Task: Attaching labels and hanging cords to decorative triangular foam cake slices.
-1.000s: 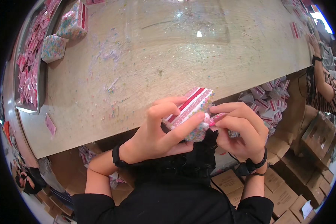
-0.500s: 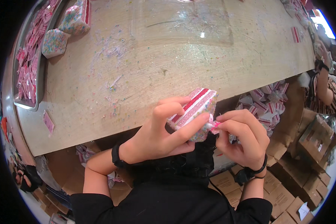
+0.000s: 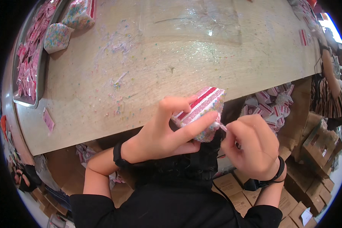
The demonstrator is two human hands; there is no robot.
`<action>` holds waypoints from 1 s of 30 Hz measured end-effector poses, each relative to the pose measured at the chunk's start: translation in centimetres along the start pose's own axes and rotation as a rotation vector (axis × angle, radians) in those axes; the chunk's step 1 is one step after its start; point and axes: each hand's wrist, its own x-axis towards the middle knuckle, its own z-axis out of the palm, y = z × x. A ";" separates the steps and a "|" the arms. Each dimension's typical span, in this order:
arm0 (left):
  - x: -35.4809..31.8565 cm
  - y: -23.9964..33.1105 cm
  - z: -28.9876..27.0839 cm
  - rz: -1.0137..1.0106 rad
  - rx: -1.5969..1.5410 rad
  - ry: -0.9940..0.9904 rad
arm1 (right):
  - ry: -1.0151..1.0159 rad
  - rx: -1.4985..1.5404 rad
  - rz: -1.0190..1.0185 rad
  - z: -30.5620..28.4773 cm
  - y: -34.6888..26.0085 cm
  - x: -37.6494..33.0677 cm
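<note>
A toy cake slice (image 3: 203, 108) with pink, white and red layers and a side coated in pastel sprinkles is held over the table's near edge. My left hand (image 3: 159, 131) is closed around it, fingers on the layered face and on the sprinkled side. From the slice's right corner sticks a small pinkish strip (image 3: 223, 127), perhaps a tag or tie. The fingertips of my right hand (image 3: 252, 144) pinch its outer end. Part of the slice's lower side is hidden behind my left fingers.
A metal tray (image 3: 38, 81) of pink packets or tags stands at the left. Two sprinkled pieces (image 3: 58, 38) are beside it, and one pink tag (image 3: 48, 119) lies nearer. Right of me, below the table, a carton (image 3: 300, 114) holds several wrapped slices. Another person (image 3: 330, 87) is at the far right.
My right hand has moved slightly right and down, away from the slice, drawing the pinkish strip out straight. My left hand keeps its hold, with the slice shifted slightly.
</note>
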 end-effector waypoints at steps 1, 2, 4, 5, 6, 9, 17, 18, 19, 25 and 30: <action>0.0 -0.3 0.3 0.010 -0.098 0.052 | 0.008 -0.082 -0.147 0.0 0.3 0.0; 0.0 -0.6 0.4 0.019 -0.196 0.105 | 0.016 -0.163 -0.294 0.0 0.6 0.0; 0.1 -0.5 0.2 0.001 -0.205 0.087 | 0.001 -0.158 -0.358 -0.1 1.6 0.2; 0.1 -0.4 0.0 -0.013 -0.218 0.066 | -0.022 -0.097 -0.372 -0.3 1.9 0.4; 0.2 -0.4 0.1 -0.018 -0.218 0.071 | -0.048 -0.037 -0.384 -0.4 2.2 0.7; 0.5 -0.5 -0.1 -0.046 -0.258 0.106 | -0.043 -0.112 -0.532 -0.6 2.5 2.2; 0.6 -0.3 -0.7 -0.145 -0.375 0.135 | -0.069 -0.096 -0.695 -1.1 2.8 4.3; 0.6 -0.3 -0.7 -0.150 -0.374 0.144 | -0.076 -0.093 -0.702 -1.4 2.6 4.5; 0.6 -0.2 -0.8 -0.141 -0.372 0.148 | -0.157 -0.091 -0.684 -1.8 2.3 4.7; 0.7 -0.3 -0.8 -0.141 -0.385 0.112 | -0.312 -0.126 -0.594 -3.0 1.3 5.3; 0.3 -0.5 -0.3 -0.123 -0.374 0.160 | -0.476 -0.005 -0.209 -3.4 0.0 6.4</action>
